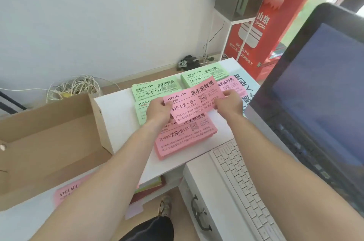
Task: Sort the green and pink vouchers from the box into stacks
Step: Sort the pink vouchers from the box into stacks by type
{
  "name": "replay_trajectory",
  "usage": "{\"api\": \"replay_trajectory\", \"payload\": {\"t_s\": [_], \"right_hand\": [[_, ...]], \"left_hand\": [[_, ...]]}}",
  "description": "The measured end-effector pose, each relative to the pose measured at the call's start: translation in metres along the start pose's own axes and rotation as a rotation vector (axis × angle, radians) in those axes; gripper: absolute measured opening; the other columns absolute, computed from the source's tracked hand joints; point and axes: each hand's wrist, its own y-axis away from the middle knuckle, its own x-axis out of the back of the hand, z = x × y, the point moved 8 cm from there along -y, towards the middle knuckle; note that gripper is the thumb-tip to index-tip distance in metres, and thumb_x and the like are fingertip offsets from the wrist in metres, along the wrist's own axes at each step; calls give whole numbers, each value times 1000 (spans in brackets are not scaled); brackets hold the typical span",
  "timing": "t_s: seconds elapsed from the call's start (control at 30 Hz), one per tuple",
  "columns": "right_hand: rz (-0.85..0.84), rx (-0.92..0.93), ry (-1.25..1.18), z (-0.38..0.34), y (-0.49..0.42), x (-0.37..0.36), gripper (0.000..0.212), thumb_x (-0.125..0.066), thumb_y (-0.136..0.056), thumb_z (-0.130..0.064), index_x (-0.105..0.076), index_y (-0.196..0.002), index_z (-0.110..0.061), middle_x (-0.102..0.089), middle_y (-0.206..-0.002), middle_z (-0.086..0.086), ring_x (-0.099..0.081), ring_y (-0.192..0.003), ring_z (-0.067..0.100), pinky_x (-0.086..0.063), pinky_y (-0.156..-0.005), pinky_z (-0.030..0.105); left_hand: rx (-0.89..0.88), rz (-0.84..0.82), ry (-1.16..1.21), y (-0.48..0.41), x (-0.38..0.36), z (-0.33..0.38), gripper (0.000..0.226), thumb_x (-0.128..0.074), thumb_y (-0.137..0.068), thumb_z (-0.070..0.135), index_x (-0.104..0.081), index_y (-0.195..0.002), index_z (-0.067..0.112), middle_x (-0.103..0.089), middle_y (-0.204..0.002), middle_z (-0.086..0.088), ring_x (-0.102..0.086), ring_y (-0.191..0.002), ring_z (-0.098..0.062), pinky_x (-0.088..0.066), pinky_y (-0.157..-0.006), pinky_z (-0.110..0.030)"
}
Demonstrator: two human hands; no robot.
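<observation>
Both hands hold one pink voucher [194, 100] in the air above the white table [118, 114]. The left hand [158, 111] pinches its left short edge between thumb and fingers, and the right hand [229, 102] pinches the right short edge in the same way. The voucher is thin paper, so I judge it very light and soft. It bends a little between the hands and can crease or slide easily. The edges, as now, are the good place to hold it, and it should be laid flat, not dropped.

Its headline matches the far pink stack [231, 83], just behind the right hand, so I think it belongs there. The near pink stack [185, 139] lies under the voucher. The left green stack [157, 89] and the far green stack [204, 74] are close behind.

Free room is small. The far pink stack sits near the table's right edge, beside the laptop [325, 102], and the keyboard [242, 181] is just beside the near stack. The open cardboard box [49, 132] stands at the left, clear of the hands
</observation>
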Motion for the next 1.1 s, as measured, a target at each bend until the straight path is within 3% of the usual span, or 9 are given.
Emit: {"api": "replay_trajectory", "payload": {"t_s": [0.07,0.2,0.27,0.33,0.43,0.6,0.7,0.87,1.1], "right_hand": [[76,-26,51,-2,-29,4,21,-59,-86,-3,-53,-103,-13,-71,-97,12,-69,-84,26,-46,-58,29],[198,-24,188,-5,-73,13,25,-47,-86,5,-42,-102,-12,-56,-100,10,-57,-89,30,-41,-60,33],[237,-40,243,-5,-90,17,25,-43,-87,7,-41,-105,-10,-54,-100,13,-55,-90,32,-43,-61,34],[287,-84,283,-2,-102,22,29,-44,-89,7,-40,-115,-6,-56,-110,19,-57,-97,36,-50,-73,43],[329,-186,341,6,-116,27,40,-46,-93,7,-35,-131,-2,-54,-116,19,-57,-102,34,-48,-76,41],[343,-245,359,11,-131,25,49,-47,-94,6,-33,-140,-2,-55,-125,21,-60,-112,39,-56,-88,49],[347,-230,371,10,-134,21,41,-39,-95,3,-35,-135,-4,-55,-125,20,-61,-105,37,-55,-88,52],[345,-173,388,9,-128,12,49,-52,-90,9,-36,-135,-5,-40,-131,16,-50,-90,31,-47,-77,41],[243,-56,404,1,-103,-6,46,-54,-87,-1,-46,-132,-4,-39,-135,12,-54,-115,33,-51,-92,43]], "left_hand": [[49,-71,0,-27,-27,4,18,-48,-106,22,-62,-100,13,-75,-94,-4,-76,-77,-21,-64,-74,-40],[53,-160,-18,-67,-69,18,13,-51,-105,20,-62,-101,13,-73,-101,-3,-74,-76,-15,-57,-57,-20],[-2,-171,-61,-84,-82,27,7,-56,-103,18,-62,-100,18,-72,-102,-1,-73,-75,-13,-59,-61,-22],[-17,-176,-65,-96,-92,29,9,-63,-98,17,-59,-92,21,-73,-98,-1,-73,-74,-14,-63,-69,-29],[22,-198,-51,-110,-104,23,13,-71,-92,16,-59,-94,19,-72,-96,-2,-73,-73,-15,-63,-73,-34],[6,-183,-147,-124,-115,17,30,-76,-88,18,-48,-93,25,-69,-93,0,-72,-71,-17,-63,-72,-37],[-31,-168,-215,-128,-121,19,32,-75,-89,20,-45,-98,23,-67,-91,0,-71,-77,-17,-61,-72,-33],[-108,-147,-334,-130,-124,23,30,-74,-92,25,-48,-104,18,-64,-91,3,-65,-78,-13,-40,-57,-19],[-139,-117,-301,-116,-110,33,28,-71,-93,30,-49,-103,17,-59,-87,5,-55,-69,-3,-33,-55,-16]]}}
